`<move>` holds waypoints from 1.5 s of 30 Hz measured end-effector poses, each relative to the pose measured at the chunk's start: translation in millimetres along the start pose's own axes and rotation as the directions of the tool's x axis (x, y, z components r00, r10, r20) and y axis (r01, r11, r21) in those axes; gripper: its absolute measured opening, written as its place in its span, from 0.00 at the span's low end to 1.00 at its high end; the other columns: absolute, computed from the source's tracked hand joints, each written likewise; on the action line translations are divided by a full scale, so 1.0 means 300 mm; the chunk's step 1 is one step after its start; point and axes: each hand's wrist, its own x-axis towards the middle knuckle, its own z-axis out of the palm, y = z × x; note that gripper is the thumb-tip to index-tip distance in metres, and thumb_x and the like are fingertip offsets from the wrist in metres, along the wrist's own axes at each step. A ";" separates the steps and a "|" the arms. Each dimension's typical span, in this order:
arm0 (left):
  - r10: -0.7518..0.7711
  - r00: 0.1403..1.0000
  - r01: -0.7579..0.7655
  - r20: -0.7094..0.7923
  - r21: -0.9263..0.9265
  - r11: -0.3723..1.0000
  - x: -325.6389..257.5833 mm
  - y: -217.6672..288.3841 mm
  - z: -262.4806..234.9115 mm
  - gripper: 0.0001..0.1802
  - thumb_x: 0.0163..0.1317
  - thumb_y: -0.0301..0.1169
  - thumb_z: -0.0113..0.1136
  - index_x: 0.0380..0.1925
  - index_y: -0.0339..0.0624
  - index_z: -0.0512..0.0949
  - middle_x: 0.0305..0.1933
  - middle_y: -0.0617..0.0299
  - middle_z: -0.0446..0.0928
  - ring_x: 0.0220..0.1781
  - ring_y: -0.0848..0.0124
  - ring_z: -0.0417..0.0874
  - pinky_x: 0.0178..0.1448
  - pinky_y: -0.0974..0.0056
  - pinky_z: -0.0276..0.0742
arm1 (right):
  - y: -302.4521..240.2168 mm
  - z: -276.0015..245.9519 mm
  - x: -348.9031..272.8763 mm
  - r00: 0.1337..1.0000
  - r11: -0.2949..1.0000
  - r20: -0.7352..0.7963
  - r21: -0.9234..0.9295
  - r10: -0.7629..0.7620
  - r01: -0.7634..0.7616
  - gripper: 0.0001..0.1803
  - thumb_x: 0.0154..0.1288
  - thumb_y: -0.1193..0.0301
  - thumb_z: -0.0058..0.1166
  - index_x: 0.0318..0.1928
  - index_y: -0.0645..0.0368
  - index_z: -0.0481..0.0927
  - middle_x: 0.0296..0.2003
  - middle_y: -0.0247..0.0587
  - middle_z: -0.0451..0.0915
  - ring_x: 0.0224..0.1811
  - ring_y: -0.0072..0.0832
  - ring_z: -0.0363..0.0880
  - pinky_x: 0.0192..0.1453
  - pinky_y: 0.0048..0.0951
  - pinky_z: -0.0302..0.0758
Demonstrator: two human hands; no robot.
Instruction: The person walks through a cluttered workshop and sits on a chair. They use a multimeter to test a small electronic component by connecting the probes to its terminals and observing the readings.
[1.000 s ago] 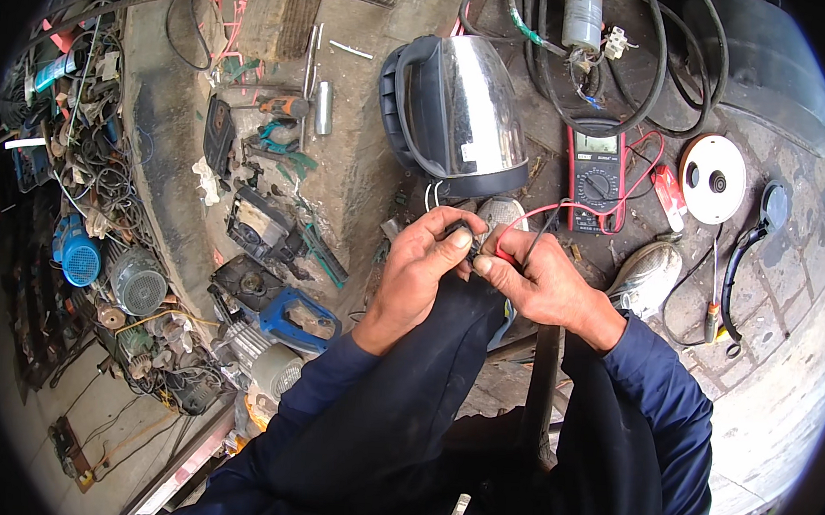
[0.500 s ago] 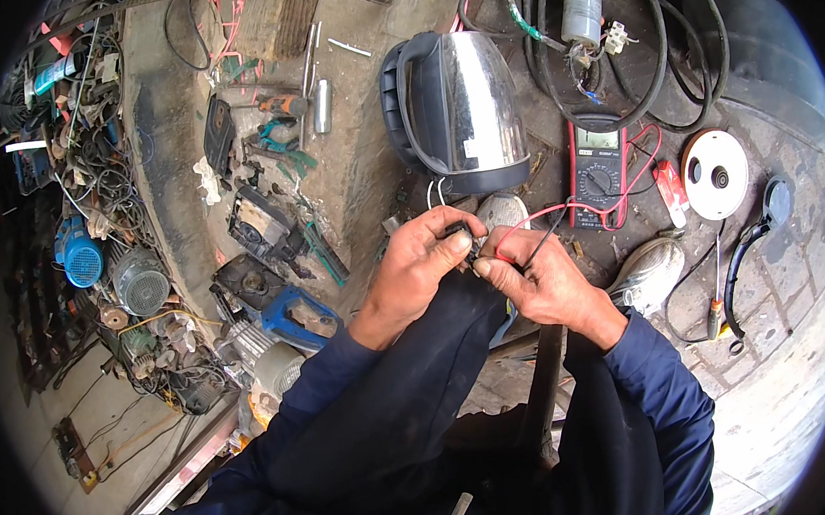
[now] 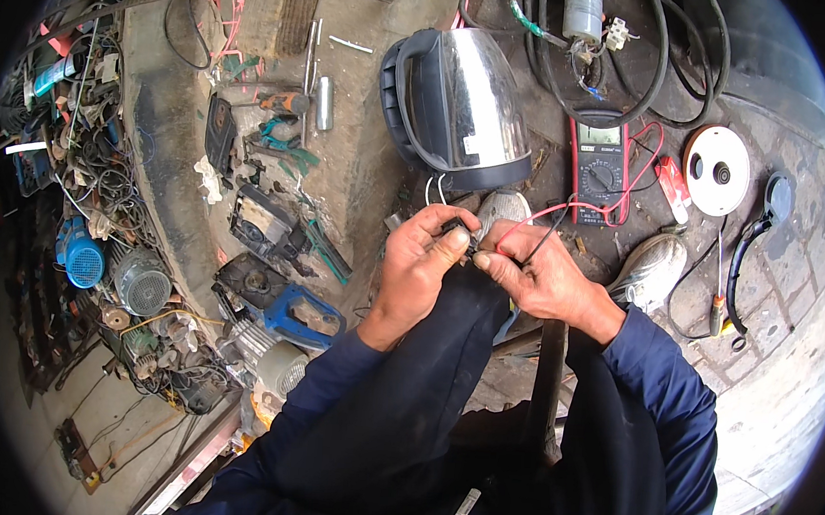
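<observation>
Head view, the only one. Left hand (image 3: 422,263): fingers curled together, thumb and forefinger pinched on a small dark part (image 3: 455,230) held over the lap; too small to tell what kind of part it is. Right hand (image 3: 536,276): fingertips closed on the same small dark part from the other side, meeting the left fingertips; a red lead (image 3: 569,211) and a black lead (image 3: 539,249) run out from between these fingers. Beyond the right fingertips: red multimeter (image 3: 599,167), dial and display facing up, the red lead looping back to it. Beyond the left fingertips: steel electric kettle (image 3: 461,108) with black handle, lying tilted on the ground, two thin white wires (image 3: 433,190) coming out at its base toward the hands; whether they reach the pinched part cannot be told. State of work, as a judgement: leads are brought to the part and the meter lies ready, so the contact appears made or nearly so; the display cannot be read. Containers: the kettle only, its inside hidden, contents not seen. Further right of the right fingers: round white base (image 3: 717,170), black cord with plug (image 3: 752,253), screwdriver (image 3: 717,298). Left of the left fingers, well apart: blue power tool (image 3: 284,311), blue motor (image 3: 78,258), loose tools and cable tangle (image 3: 103,169).
</observation>
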 end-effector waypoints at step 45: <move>-0.049 0.997 0.051 -0.052 0.037 0.998 0.013 0.011 0.020 0.14 0.77 0.33 0.57 0.55 0.35 0.79 0.50 0.61 0.82 0.46 0.77 0.81 0.49 0.70 0.78 | -0.044 -0.015 0.001 0.954 0.916 -0.040 0.295 0.297 -0.273 0.05 0.74 0.74 0.59 0.43 0.63 0.79 0.29 0.23 0.71 0.32 0.13 0.65 0.36 0.22 0.66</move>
